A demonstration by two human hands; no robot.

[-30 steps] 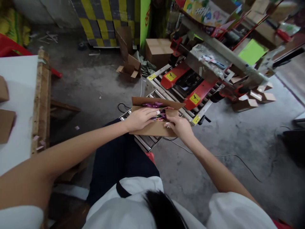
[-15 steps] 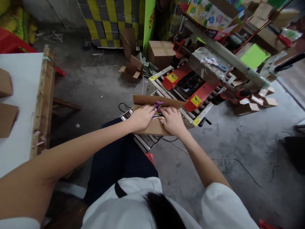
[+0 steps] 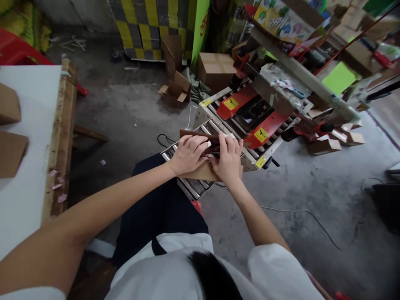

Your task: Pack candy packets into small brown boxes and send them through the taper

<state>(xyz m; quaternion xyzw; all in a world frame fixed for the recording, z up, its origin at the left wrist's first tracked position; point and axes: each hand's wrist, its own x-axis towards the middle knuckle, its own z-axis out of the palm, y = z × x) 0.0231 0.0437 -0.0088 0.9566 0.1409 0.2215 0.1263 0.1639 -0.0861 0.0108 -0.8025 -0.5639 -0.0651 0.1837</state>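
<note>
A small brown cardboard box (image 3: 203,171) rests with its top open on the near end of a roller conveyor (image 3: 191,188). My left hand (image 3: 190,155) lies over the box's left side, its fingers bent over the far flap (image 3: 200,133). On the right, my right hand (image 3: 228,160) curls its fingers over the same flap, thumb toward the opening. Between the hands a dark gap shows, with purplish contents (image 3: 214,148) too shaded to name. White patches show at some fingertips. My hands hide most of the box.
Beyond the box stands a carton-sealing machine (image 3: 261,135) with red parts. At left is a white-topped table (image 3: 29,104) with brown boxes (image 3: 11,154). An open carton (image 3: 176,89) and a closed one (image 3: 217,68) sit on the floor. A cable (image 3: 300,211) runs across the floor at right.
Both hands have moved from pressing on the colourful wrapped contents to the box's far flap, fingers now over it. The flap looks lower, and the contents are mostly hidden. The view has shifted slightly.
</note>
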